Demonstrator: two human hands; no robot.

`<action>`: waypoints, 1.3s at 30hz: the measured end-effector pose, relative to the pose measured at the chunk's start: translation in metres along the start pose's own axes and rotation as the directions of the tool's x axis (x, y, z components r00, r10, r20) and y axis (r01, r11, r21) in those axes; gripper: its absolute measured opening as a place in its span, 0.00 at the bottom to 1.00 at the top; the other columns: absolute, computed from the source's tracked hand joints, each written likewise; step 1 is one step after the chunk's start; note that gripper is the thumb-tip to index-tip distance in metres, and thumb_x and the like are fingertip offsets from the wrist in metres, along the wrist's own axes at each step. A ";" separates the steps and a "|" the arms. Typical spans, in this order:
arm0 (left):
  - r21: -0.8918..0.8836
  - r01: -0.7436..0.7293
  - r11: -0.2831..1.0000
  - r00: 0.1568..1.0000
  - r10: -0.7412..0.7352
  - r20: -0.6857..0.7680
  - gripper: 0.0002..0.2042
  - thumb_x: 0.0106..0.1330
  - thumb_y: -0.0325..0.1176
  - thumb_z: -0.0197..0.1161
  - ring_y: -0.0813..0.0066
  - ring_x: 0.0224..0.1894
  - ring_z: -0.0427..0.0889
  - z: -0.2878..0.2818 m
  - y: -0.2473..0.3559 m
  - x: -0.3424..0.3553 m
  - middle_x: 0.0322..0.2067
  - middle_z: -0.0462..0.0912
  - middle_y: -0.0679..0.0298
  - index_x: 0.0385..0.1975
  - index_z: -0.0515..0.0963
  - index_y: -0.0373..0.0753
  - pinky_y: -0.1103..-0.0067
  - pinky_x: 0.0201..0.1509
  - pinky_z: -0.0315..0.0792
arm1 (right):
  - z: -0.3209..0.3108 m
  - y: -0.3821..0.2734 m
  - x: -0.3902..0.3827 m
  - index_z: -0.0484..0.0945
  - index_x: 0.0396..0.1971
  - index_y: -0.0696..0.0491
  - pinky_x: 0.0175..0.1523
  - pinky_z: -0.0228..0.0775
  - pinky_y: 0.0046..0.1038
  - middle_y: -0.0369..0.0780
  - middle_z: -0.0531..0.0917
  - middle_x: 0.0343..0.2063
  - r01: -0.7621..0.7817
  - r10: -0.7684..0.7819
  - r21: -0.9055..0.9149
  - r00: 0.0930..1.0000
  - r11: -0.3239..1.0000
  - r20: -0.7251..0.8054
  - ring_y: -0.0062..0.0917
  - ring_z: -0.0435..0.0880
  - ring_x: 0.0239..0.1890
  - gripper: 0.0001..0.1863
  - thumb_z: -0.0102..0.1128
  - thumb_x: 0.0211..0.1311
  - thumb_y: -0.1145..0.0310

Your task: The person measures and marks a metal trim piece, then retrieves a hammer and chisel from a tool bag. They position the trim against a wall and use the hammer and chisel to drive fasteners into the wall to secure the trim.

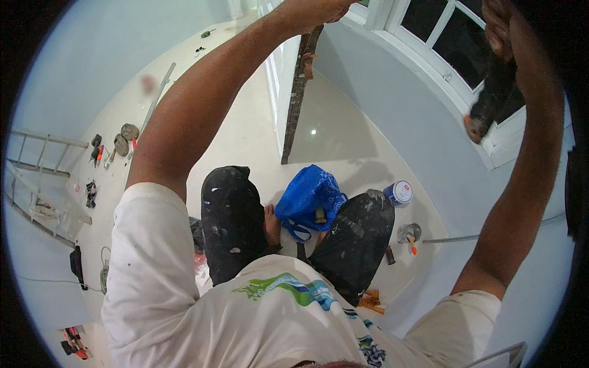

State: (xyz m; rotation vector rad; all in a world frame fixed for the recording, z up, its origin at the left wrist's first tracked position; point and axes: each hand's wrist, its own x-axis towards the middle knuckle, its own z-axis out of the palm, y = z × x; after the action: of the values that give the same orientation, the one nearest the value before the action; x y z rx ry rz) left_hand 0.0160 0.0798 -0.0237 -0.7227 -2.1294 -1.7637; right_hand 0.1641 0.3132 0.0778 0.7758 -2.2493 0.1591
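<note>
My left hand (316, 12) reaches up to the top edge of the view, near the white window frame (442, 80) and above a white panel (277, 101) with a rough brown edge. The picture cuts it off, so its fingers do not show well enough to tell what they hold. High on the right, my right hand (498, 34) is closed around a long black tool (491, 92), which hangs down in front of the window's dark panes. The tool's lower end is rounded and brownish; its exact kind is unclear.
Between my knees lies a blue bag (310, 196). A paint can (400, 193) and a cup with an orange-handled tool (410, 234) stand by the right wall. Along the left are a ladder (46, 162), scattered tools (98, 150) and a long metal bar (158, 92).
</note>
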 end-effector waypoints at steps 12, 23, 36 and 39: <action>-0.053 0.067 0.996 0.997 -0.069 -0.029 0.21 0.73 0.47 0.68 0.82 0.13 0.64 0.002 -0.006 0.003 0.13 0.67 0.74 0.22 0.70 0.45 0.78 0.16 0.57 | -0.002 0.011 0.001 0.75 0.30 0.53 0.22 0.67 0.23 0.31 0.72 0.18 -0.268 0.234 0.699 0.961 0.663 0.147 0.16 0.72 0.18 0.25 0.47 0.82 0.47; 0.072 0.080 0.994 0.992 -0.072 -0.104 0.21 0.74 0.46 0.67 0.81 0.14 0.65 0.012 -0.009 -0.005 0.14 0.68 0.72 0.20 0.71 0.44 0.76 0.17 0.59 | 0.045 0.021 0.000 0.73 0.32 0.50 0.19 0.64 0.21 0.29 0.70 0.19 -0.305 0.238 0.547 0.952 0.779 0.191 0.15 0.67 0.16 0.22 0.46 0.82 0.48; 0.261 -0.123 0.957 0.989 0.098 0.108 0.22 0.74 0.44 0.67 0.81 0.18 0.67 0.004 0.005 -0.050 0.17 0.66 0.73 0.20 0.65 0.47 0.76 0.24 0.62 | 0.034 0.066 -0.062 0.77 0.36 0.51 0.21 0.63 0.20 0.31 0.72 0.17 -0.320 0.356 0.340 0.933 0.884 -0.049 0.15 0.70 0.15 0.27 0.47 0.78 0.40; -0.134 -0.066 0.989 0.977 0.092 0.194 0.21 0.74 0.35 0.66 0.83 0.17 0.64 -0.013 -0.011 -0.046 0.17 0.64 0.74 0.20 0.63 0.49 0.77 0.21 0.60 | 0.036 0.057 -0.080 0.79 0.35 0.50 0.18 0.60 0.19 0.31 0.73 0.15 -0.379 0.404 0.303 0.915 0.874 -0.020 0.14 0.70 0.13 0.32 0.47 0.76 0.33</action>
State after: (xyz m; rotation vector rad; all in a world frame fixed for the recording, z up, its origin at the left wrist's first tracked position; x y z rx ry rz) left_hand 0.0474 0.0566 -0.0540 -1.0447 -2.0916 -1.8673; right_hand 0.1532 0.3859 0.0030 0.4357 -2.3061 0.7217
